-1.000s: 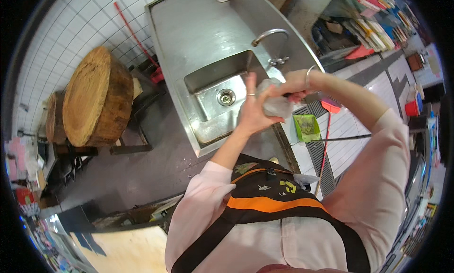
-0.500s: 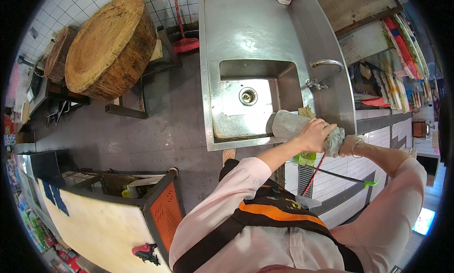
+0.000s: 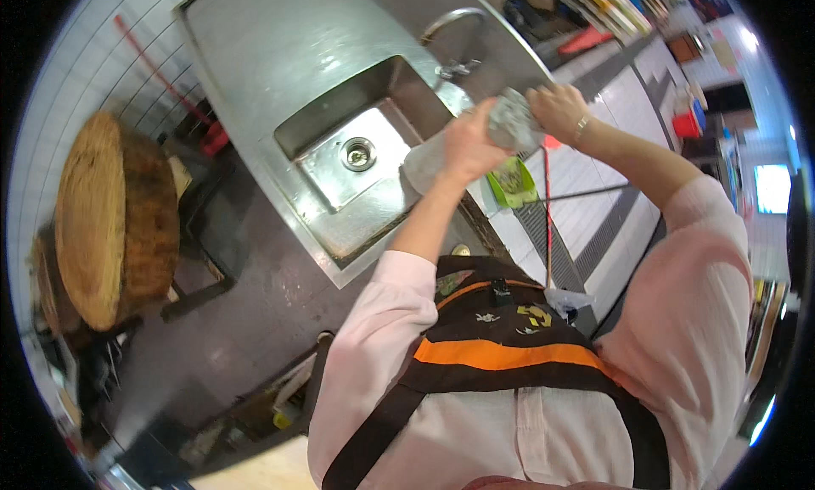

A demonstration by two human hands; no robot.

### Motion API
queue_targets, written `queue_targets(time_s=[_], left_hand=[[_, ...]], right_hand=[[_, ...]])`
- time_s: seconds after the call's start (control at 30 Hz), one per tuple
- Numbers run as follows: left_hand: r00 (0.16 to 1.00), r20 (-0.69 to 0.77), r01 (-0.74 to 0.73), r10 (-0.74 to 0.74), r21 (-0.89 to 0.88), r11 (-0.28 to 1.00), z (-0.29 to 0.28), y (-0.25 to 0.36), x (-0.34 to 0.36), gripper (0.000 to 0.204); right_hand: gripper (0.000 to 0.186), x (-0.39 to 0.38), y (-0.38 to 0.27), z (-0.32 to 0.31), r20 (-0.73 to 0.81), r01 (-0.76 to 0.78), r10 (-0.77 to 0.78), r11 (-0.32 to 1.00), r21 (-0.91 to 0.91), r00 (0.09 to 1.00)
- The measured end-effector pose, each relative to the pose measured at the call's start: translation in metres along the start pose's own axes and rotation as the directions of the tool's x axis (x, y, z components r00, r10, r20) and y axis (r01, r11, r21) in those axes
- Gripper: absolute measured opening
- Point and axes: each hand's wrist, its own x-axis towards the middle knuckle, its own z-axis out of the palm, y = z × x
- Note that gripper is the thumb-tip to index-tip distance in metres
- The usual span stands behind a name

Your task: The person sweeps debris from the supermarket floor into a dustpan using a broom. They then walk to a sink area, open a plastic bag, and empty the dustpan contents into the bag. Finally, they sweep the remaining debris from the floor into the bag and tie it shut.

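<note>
A pale grey cloth, rolled at one end and bunched at the other, stretches between my two hands. My left hand is wrapped round its middle, with the smoother rolled end reaching past it over the right edge of the sink. At the bunched end, my right hand is closed on the cloth, a bracelet on that wrist. Below them is the steel sink basin with a round drain. A curved tap stands behind my left hand.
A thick round chopping block stands at the left, near a red long-handled dustpan. Under my hands are a green dustpan and a red pole. White tiles with dark floor grates lie at the right.
My view has turned, so the sink and chopping block appear tilted and further left. Both hands still hold the cloth and now appear higher in view.
</note>
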Motion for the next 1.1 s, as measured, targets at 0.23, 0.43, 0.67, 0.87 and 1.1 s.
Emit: queue_targets(time_s=[0.23, 0.43, 0.67, 0.87, 1.1], left_hand=[[0.995, 0.099, 0.01, -0.002, -0.083, 0.996, -0.022, -0.01, 0.001, 0.08], [0.989, 0.051, -0.137, 0.139, -0.054, 0.989, -0.016, -0.009, 0.0, 0.079], [0.993, 0.088, -0.067, 0.08, -0.148, 0.987, -0.011, -0.014, 0.0, 0.082], [0.979, 0.204, 0.087, -0.017, -0.339, 0.937, -0.017, -0.02, 0.004, 0.089], [0.928, 0.364, 0.055, 0.076, -0.337, 0.94, -0.034, -0.021, 0.012, 0.094]], right_hand=[[0.032, -0.006, 0.0, -0.028, 0.091, -0.004, -0.029, 0.939, 0.343, 0.995], [0.081, 0.007, 0.012, -0.067, 0.704, -0.62, 0.105, 0.577, 0.532, 0.702], [0.062, -0.007, -0.019, -0.032, 0.262, -0.459, 0.377, 0.736, 0.498, 0.888], [0.058, -0.008, -0.024, -0.023, -0.053, -0.285, 0.388, 0.756, 0.589, 0.92], [0.044, 0.005, 0.0, 0.003, -0.579, 0.372, -0.111, 0.858, 0.355, 0.808]])
